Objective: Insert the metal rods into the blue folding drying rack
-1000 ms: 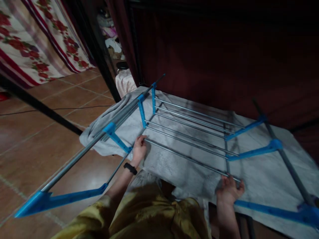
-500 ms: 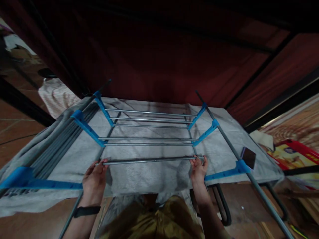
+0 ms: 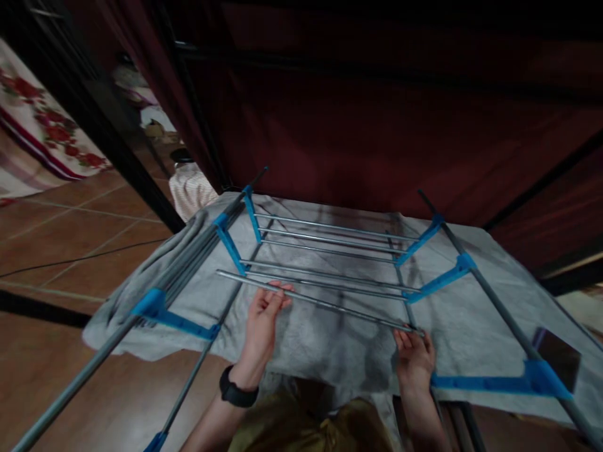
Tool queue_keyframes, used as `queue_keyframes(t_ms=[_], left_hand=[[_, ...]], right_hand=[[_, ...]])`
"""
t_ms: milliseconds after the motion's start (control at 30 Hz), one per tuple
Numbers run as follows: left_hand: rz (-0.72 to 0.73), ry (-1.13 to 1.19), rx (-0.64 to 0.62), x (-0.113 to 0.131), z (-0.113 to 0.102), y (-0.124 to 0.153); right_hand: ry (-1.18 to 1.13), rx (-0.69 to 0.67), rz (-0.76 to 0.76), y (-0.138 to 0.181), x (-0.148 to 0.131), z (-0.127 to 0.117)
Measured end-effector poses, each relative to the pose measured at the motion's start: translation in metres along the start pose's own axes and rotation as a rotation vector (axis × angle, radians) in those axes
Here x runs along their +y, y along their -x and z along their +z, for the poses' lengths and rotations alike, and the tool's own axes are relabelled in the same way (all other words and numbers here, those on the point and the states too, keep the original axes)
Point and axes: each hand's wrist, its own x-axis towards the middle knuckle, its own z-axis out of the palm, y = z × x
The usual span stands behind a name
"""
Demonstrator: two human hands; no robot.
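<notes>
Rod (image 3: 325, 301) lay level because your left hand (image 3: 262, 320) and right hand (image 3: 414, 355) closed around it near its ends.

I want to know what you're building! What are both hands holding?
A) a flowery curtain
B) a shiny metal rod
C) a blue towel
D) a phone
B: the left hand and right hand each grip one long metal rod, held above the grey cloth beside the rack with blue connectors.
</notes>
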Motion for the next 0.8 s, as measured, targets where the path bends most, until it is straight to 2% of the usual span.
queue_keyframes(t_ms=[167, 333, 500, 600, 700, 800], left_hand=[[0.027, -0.042, -0.149, 0.002, 0.043, 0.022], [0.078, -0.096, -0.240, -0.013, 0.062, 0.030], [0.146, -0.210, -0.302, -0.036, 0.061, 0.033], [0.172, -0.304, -0.335, -0.041, 0.055, 0.034], [0.246, -0.410, -0.378, -0.032, 0.050, 0.033], [0.337, -0.527, -0.401, -0.012, 0.043, 0.025]], right_hand=[[0.040, -0.076, 0.053, 0.010, 0.011, -0.005], [0.087, -0.204, 0.214, 0.047, 0.022, 0.010], [0.164, -0.328, 0.421, 0.097, 0.026, 0.045], [0.248, -0.409, 0.542, 0.117, 0.025, 0.059], [0.386, -0.493, 0.588, 0.120, 0.026, 0.062], [0.435, -0.507, 0.515, 0.110, 0.022, 0.058]])
